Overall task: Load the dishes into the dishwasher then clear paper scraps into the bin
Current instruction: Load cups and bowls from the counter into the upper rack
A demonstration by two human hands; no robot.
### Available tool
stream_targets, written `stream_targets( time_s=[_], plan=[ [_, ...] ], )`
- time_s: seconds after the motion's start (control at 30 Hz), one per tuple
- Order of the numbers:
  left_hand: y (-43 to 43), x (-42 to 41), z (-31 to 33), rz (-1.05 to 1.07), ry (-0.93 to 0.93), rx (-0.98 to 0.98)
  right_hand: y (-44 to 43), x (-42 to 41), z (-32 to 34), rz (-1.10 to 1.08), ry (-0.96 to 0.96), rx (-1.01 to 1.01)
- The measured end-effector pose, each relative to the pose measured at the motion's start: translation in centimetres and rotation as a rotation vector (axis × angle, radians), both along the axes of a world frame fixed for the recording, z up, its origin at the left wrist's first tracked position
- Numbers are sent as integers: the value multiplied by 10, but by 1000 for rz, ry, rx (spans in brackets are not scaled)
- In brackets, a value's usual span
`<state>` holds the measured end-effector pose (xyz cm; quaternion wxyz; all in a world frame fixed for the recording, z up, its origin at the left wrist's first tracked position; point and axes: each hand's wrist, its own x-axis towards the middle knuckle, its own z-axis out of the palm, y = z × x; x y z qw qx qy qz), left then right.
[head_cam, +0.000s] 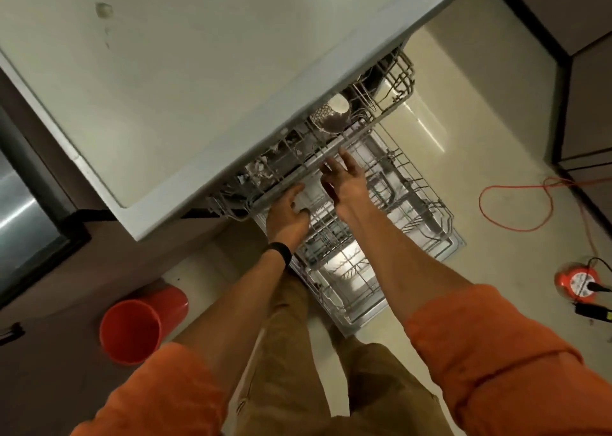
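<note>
The dishwasher's upper rack (331,147) sticks out a little from under the white countertop (198,71), holding a speckled bowl (332,115) and glassware (261,170). Below it the lower rack (397,203) is pulled out over the open door and looks bare. My left hand (288,213) has its fingers against the front bar of the upper rack. My right hand (344,177) reaches to the same bar with straight fingers touching it. Both hands hold nothing.
A red bin (132,329) stands on the floor at my left, beside a steel-fronted appliance (23,210). An orange cord (516,203) loops across the floor on the right near a red cable reel (576,281). Dark cabinets (583,71) line the right side.
</note>
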<state>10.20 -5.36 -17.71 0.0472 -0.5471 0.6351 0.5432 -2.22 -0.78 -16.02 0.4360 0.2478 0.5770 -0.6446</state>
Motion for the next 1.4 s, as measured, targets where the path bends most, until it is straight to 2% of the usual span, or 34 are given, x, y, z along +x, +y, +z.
stream_targets(
  time_s=[0.1,0.23,0.33,0.5,0.73,0.9,1.03,1.4],
  plan=[
    [4,4,-11,-42,-33,-89,-5,7,-8,-45,-11,-19],
    [-3,-1,-18,-55,39,-179,-23,4,-15,-65,-38,-66],
    [-33,-15,-15,-27,68,-224,-51,-6,-11,9,-32,-134],
    [-68,-28,-7,-7,-82,-232,-83,-12,-12,130,39,-105],
    [-58,-26,1,-103,-2,-200,-69,-18,-3,298,80,-83],
    [-43,-26,25,-140,50,-205,-40,-18,28,297,119,-16],
    [-14,-20,52,-143,37,-179,1,-13,56,417,234,-15],
    [78,58,156,-149,83,-494,90,28,154,735,589,-133]
  ],
)
